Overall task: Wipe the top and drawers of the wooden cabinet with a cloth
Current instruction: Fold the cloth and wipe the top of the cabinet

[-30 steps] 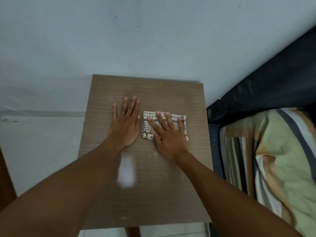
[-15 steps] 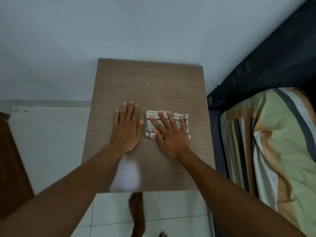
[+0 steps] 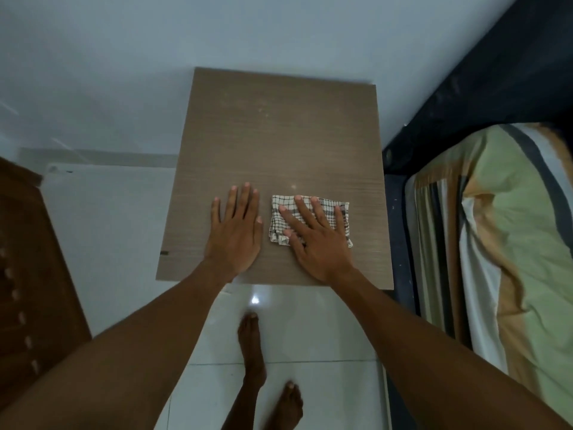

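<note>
The wooden cabinet's top is seen from above, standing against a pale wall; its drawers are hidden below the top. A small folded checked cloth lies on the top near the front edge, right of centre. My right hand presses flat on the cloth with fingers spread and the thumb at its left edge. Just left of the cloth, my left hand rests palm down on the bare wood, holding nothing.
A bed with a striped green and tan blanket stands close on the right, behind a dark frame. Dark wooden furniture is at the left. My bare feet stand on white floor tiles before the cabinet.
Both hands and the cloth have slid from the middle of the top toward its front edge. The view has pulled back, so the floor and my feet now show.
</note>
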